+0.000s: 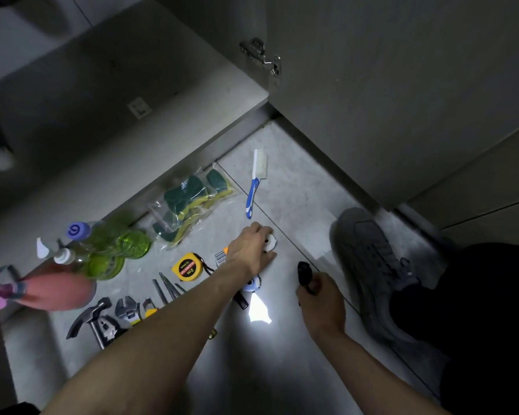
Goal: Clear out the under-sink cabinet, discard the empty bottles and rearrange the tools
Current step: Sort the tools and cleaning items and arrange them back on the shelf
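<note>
On the tiled floor (297, 187) before the cabinet, tools (111, 316) lie sorted near-left. The left hand (252, 250) closes round a white roll (271, 242); the right hand (319, 295) holds a black flashlight (304, 272), likely for light.

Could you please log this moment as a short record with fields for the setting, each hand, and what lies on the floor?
setting: tiled floor before an open cabinet door
left hand: grips a small white object on the floor
right hand: holds a small black object
tools: tape measure, pliers, wrench, hammer
cleaning items: brush, bag of sponges, green bottles, pink bottle
light: lit patch near the left forearm
also: grey shoe
</note>
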Demonstrator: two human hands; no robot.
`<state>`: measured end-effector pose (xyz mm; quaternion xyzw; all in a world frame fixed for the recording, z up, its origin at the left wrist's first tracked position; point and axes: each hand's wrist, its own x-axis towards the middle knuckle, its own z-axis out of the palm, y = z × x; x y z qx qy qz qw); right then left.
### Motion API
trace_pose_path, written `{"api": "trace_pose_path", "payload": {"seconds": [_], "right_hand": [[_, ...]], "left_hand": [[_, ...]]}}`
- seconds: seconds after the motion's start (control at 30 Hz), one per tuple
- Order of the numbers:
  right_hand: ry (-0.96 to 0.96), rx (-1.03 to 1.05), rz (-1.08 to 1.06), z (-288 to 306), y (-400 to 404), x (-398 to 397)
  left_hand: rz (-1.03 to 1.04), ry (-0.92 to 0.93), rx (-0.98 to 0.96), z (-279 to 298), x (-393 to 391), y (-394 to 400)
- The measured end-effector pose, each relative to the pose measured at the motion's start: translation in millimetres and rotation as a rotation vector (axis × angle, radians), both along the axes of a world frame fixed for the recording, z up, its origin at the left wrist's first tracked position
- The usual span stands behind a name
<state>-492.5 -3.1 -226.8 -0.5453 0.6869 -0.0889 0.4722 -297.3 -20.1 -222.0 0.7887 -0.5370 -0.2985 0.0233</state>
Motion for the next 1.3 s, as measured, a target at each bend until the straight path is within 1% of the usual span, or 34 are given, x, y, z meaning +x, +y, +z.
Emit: {"api": "trace_pose_path", "payload": {"seconds": [0.07, 0.13, 0.17, 0.27, 0.37, 0.43, 0.53, 0.6, 0.67, 0.8, 0.87, 0.93, 1.0, 1.03, 1.1, 1.17, 1.23, 1.3], "right_hand": [[-0.019, -0.027, 0.013, -0.1, -13.1, 10.5], [-0.038, -0.059, 0.028, 0.3, -28.6, 20.8], [-0.043, -0.082, 0.043, 0.2, -37.1, 26.0], [-0.043, -0.103, 0.092, -1.0, -66.0, 38.5], [-0.031, -0.090, 0.120, -2.8, -89.9, 45.8], [-0.015, -0.120, 0.146, -1.8, -100.8, 47.8], [0.015, -0.166, 0.213, 1.9, -114.9, 46.8], [0.027, -0.180, 0.255, 3.6, -124.0, 44.8], [0.032, -0.176, 0.289, 3.1, -132.3, 42.5], [0.044, -0.170, 0.281, -1.0, -144.2, 40.2], [0.038, -0.166, 0.286, -3.5, -147.0, 43.3], [0.021, -0.159, 0.287, -5.3, -150.5, 49.7], [0.013, -0.156, 0.298, -7.4, -154.8, 57.1], [0.010, -0.156, 0.301, -8.6, -157.1, 60.8], [0.003, -0.147, 0.302, -11.2, -162.2, 67.3], [0.007, -0.150, 0.306, -14.1, -167.4, 72.0], [0.016, -0.141, 0.287, -15.7, -172.5, 76.8], [0.011, -0.117, 0.256, -18.4, -177.0, 82.7]], "left_hand": [[0.038, 0.033, -0.092, 5.9, 0.0, 10.8], [0.062, -0.001, -0.153, 13.2, -0.1, 27.1], [0.045, -0.036, -0.135, 15.7, -0.7, 37.1], [-0.080, -0.108, 0.017, 16.8, -7.7, 63.0], [-0.138, -0.105, 0.093, 12.1, -11.6, 71.0], [-0.129, -0.067, 0.062, 10.1, -13.7, 66.4], [-0.165, -0.019, -0.045, 10.5, -24.4, 45.5], [-0.182, -0.030, -0.101, 12.0, -31.1, 26.7], [-0.195, -0.057, -0.107, 10.6, -33.5, 11.5], [-0.236, -0.084, -0.057, 6.5, -35.6, 2.3], [-0.225, -0.065, -0.110, 10.8, -37.0, 2.1], [-0.175, -0.055, -0.219, 21.3, -29.4, -4.8], [-0.049, -0.066, -0.296, 28.3, -7.3, -20.7], [0.032, -0.086, -0.300, 29.3, 7.8, -30.9], [0.192, -0.125, -0.229, 27.4, 36.4, -51.6], [0.311, -0.118, -0.088, 20.1, 54.0, -68.9], [0.325, -0.108, 0.030, 8.6, 60.2, -82.8], [0.389, -0.041, 0.055, -2.5, 64.7, -95.8]]}}
